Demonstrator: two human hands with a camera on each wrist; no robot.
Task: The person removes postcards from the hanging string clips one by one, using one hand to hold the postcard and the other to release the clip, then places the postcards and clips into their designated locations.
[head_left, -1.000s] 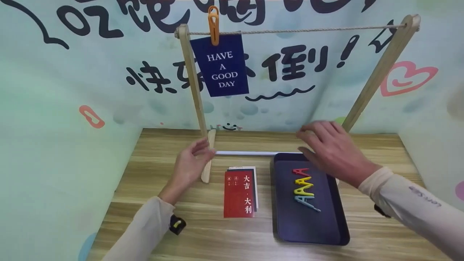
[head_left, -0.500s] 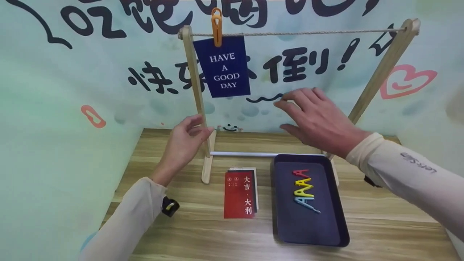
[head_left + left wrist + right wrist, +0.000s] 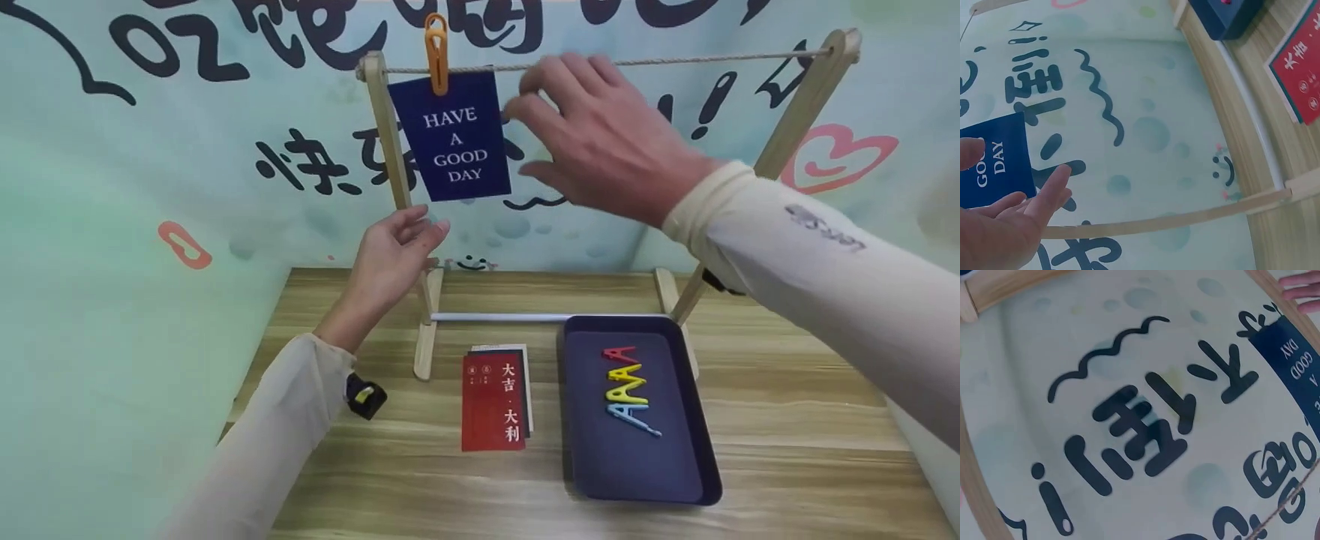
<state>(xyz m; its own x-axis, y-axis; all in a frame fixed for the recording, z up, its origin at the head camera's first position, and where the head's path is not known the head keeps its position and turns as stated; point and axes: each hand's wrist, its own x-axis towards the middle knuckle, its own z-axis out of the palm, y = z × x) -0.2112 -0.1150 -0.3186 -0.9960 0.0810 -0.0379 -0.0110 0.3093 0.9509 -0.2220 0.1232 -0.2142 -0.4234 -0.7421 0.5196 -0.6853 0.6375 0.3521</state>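
A dark blue card (image 3: 459, 142) printed "HAVE A GOOD DAY" hangs at the left end of a cord (image 3: 697, 59), held by an orange clothespin (image 3: 436, 56). My right hand (image 3: 607, 135), fingers loosely bent and holding nothing, is raised just right of the card, overlapping the cord in the head view. Below the card, beside the left wooden post (image 3: 390, 135), my left hand (image 3: 390, 259) is up with relaxed fingers and nothing in them. In the left wrist view the left fingers (image 3: 1050, 194) overlap the card's lower edge.
On the wooden table (image 3: 360, 480) lies a dark tray (image 3: 637, 472) with red, yellow and blue clothespins (image 3: 626, 386). Left of it is a small stack of cards with a red card (image 3: 491, 405) on top. A white bar (image 3: 502, 318) joins the wooden stand's feet; the right post (image 3: 806, 112) leans outward.
Both hands have risen from near the stand's base. The right hand has moved up and left to beside the hanging card; the left has moved up along the left post.
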